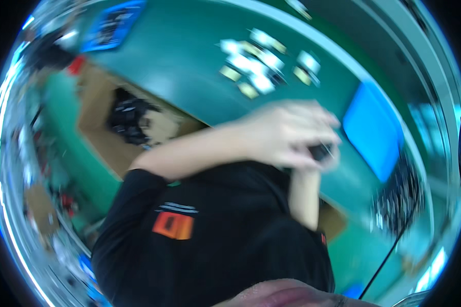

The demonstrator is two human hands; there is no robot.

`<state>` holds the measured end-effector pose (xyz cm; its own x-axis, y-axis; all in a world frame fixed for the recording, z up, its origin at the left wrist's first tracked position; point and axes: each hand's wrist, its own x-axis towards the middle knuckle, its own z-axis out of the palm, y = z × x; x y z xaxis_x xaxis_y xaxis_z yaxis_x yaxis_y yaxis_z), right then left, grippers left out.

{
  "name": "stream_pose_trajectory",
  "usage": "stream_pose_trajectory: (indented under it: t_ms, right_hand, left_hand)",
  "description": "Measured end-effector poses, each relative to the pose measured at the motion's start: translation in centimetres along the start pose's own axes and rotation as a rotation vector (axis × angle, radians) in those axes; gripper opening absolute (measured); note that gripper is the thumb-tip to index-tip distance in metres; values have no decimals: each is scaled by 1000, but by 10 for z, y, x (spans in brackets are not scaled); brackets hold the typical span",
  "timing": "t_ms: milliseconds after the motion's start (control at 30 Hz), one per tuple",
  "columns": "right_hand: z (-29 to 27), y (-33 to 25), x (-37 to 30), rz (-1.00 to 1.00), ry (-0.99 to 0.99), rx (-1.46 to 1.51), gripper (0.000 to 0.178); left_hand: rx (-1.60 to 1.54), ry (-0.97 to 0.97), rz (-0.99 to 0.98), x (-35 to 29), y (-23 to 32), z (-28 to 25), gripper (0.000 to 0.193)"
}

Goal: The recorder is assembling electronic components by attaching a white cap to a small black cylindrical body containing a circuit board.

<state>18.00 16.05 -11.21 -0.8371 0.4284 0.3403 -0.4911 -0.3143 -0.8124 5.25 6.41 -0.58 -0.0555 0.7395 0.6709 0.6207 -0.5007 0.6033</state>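
A: What is the left hand (279, 134) doing?
B: It is curling its fingers and thumb around a small dark object (320, 151), above the surface's (174, 71) near edge.
A: State of the right hand (332, 159)?
B: It is meeting the left; blur is masking its grip, so I cannot tell.
A: Adjacent items?
B: White-and-yellowish pieces (260, 65) are lying beyond; a blue tray (372, 130) is resting rightward.

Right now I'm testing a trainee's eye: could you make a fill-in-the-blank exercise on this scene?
The small object at the left hand is coloured ____.
The table is coloured ____.
The open box lies to the person's ____.
That box is made of ____.

Missing words: black; green; left; cardboard.
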Motion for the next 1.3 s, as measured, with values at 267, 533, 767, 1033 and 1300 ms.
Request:
stream_pose_trajectory:
  t_ms: [267,533,767,1033,1300]
  right_hand:
    - [-1,-32,22,-345,99,-533,81]
    - [11,-38,14,207,100,-101,92]
    - [15,-32,12,-166,52,-219,75]
    - [12,-23,9,-290,192,-233,55]
    - [26,-48,10,-83,22,-304,71]
  left_hand:
    - [301,126,123,-14,4,-23,52]
    - [276,50,189,-24,-2,-25,46]
    - [-85,-9,-196,-27,13,-25,118]
    - [-263,27,-336,-27,15,-3,102]
    - [-139,-28,-360,-38,17,-30,94]
